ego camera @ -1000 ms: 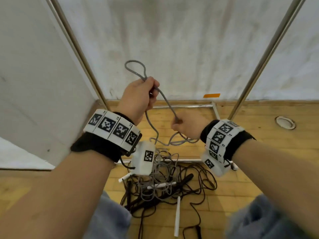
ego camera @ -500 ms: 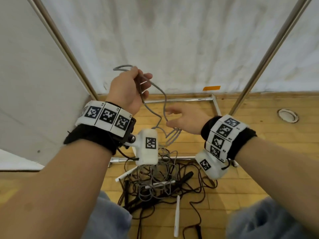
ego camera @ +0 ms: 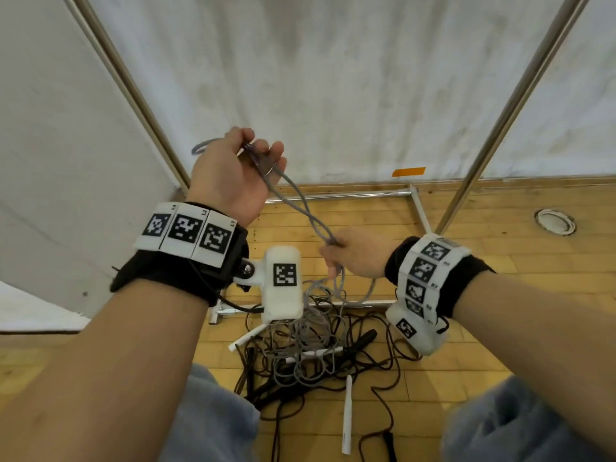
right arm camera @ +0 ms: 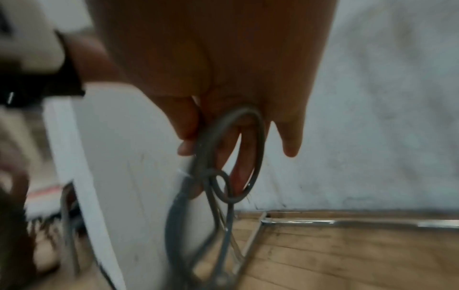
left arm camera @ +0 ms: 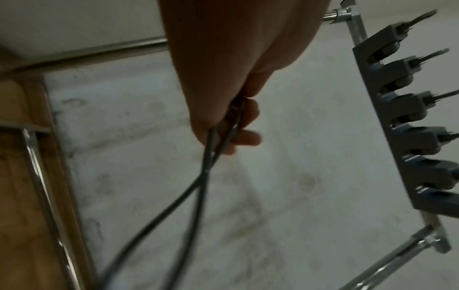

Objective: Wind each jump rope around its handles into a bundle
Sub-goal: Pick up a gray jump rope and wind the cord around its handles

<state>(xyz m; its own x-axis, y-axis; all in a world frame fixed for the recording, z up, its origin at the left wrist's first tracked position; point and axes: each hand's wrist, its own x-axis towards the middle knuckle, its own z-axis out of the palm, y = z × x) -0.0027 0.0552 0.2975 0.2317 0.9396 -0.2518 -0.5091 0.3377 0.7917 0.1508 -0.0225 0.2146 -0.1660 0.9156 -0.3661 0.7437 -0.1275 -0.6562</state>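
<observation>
A grey jump rope (ego camera: 301, 208) runs doubled and twisted between my two hands in the head view. My left hand (ego camera: 256, 155) is raised and grips its folded end, a small loop sticking out behind the fingers. In the left wrist view the fingers (left arm camera: 244, 135) curl round two crossing strands of the grey rope (left arm camera: 207, 172). My right hand (ego camera: 333, 258) is lower and grips the same strands. The right wrist view shows rope loops (right arm camera: 258, 149) round its fingers. The rest of the rope hangs into a tangled pile (ego camera: 310, 345) on the floor.
The pile on the wooden floor mixes grey and black ropes, white handles (ego camera: 346, 415) and a black handle (ego camera: 365, 338). A metal frame (ego camera: 336, 195) stands in front of white walls. A grey hook rack (left arm camera: 410, 117) hangs at the right. My knees flank the pile.
Half a second ago my right hand was open and off the rope; it now grips the doubled strands lower down. My left hand has kept its hold on the folded end.
</observation>
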